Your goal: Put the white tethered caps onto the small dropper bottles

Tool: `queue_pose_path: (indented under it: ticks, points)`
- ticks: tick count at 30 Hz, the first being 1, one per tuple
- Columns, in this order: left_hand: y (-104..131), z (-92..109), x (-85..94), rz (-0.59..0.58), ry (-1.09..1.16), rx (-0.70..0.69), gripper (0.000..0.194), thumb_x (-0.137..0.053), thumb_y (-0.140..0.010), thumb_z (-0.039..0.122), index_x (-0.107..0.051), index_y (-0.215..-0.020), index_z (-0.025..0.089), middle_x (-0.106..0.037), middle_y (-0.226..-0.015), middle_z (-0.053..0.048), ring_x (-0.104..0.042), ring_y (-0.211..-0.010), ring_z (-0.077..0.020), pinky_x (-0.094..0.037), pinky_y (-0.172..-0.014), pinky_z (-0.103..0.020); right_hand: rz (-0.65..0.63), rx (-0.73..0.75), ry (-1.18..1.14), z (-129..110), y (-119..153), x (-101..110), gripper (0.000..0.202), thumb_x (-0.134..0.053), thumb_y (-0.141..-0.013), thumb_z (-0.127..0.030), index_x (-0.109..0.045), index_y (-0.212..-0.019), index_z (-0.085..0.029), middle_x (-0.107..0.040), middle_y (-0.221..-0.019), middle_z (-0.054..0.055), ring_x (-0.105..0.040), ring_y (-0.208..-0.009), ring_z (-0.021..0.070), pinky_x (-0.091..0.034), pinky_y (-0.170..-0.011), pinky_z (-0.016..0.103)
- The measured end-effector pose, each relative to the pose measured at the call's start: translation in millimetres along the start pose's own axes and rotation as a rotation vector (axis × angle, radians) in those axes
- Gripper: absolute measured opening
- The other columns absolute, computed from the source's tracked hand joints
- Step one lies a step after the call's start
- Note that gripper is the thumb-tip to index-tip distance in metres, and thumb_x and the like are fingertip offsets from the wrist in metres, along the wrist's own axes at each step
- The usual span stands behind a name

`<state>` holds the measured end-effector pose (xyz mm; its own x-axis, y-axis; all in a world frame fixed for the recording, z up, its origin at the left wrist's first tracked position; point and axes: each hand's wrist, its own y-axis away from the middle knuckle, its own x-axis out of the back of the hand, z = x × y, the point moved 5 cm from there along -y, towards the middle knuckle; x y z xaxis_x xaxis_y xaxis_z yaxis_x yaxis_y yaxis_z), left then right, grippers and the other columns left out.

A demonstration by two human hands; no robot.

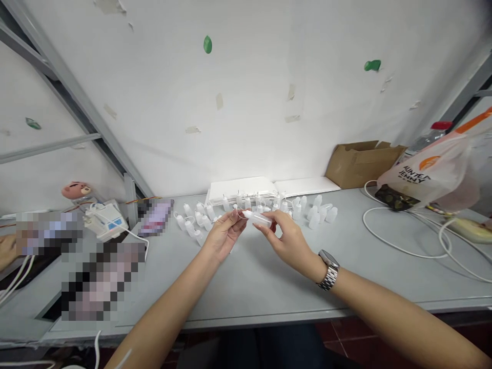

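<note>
A small translucent squeeze bottle (pixel 260 219) with a white nozzle lies tilted on its side in the air above the table, between my hands. My right hand (pixel 288 237) grips its body near the base with thumb and fingers. At the nozzle end, my left hand (pixel 226 231) pinches with thumb and fingers around the tip, where a small white cap (pixel 236 206) shows. Behind my hands stand several similar bottles, some with thin nozzles, such as the bottle (pixel 180 221) on the left. Others without visible nozzles, like the bottle (pixel 314 220), are grouped on the right.
White flat sheets (pixel 242 185) lie against the wall. At the back right are a cardboard box (pixel 363 161) and a plastic bag (pixel 434 169), with a looped white cable (pixel 407 254). A white device (pixel 105 220) sits left. Another person's hand (pixel 6 251) shows at far left.
</note>
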<state>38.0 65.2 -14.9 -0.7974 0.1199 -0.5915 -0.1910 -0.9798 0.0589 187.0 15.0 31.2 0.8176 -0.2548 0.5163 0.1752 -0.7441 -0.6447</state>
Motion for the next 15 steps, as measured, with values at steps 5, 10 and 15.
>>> queue_pose_path:
  ticks: [5, 10, 15]
  points:
    - [1.1, 1.1, -1.2, -0.008, -0.039, -0.009, 0.017, -0.072, -0.065, 0.033, -0.067, -0.073, 0.018, -0.070, -0.090, -0.003, -0.065, -0.080, -0.0124, -0.047, -0.084, -0.025, -0.009, 0.018, 0.003, -3.0, 0.7, 1.2, 0.015, -0.048, -0.086, -0.030, -0.052, -0.095, -0.020, -0.057, -0.075, 0.004, -0.050, -0.065, 0.0158, -0.040, -0.067, 0.032]
    - [1.8, 2.7, -2.1, 0.001, -0.059, -0.023, 0.017, -0.071, -0.065, 0.031, -0.068, -0.073, 0.017, -0.071, -0.088, -0.004, -0.065, -0.076, -0.0128, -0.047, -0.081, -0.026, -0.016, 0.021, 0.008, -5.1, 1.0, 2.2, 0.016, -0.048, -0.086, -0.030, -0.052, -0.097, -0.020, -0.056, -0.074, 0.003, -0.050, -0.066, 0.0164, -0.040, -0.069, 0.033]
    - [1.1, 8.7, -2.2, 0.019, -0.055, -0.071, 0.017, -0.071, -0.065, 0.031, -0.068, -0.073, 0.017, -0.071, -0.087, -0.003, -0.064, -0.076, -0.0107, -0.045, -0.079, -0.023, 0.016, 0.021, -0.009, -5.1, 1.9, 3.5, 0.014, -0.048, -0.086, -0.030, -0.052, -0.094, -0.020, -0.056, -0.074, 0.003, -0.050, -0.065, 0.0162, -0.041, -0.070, 0.034]
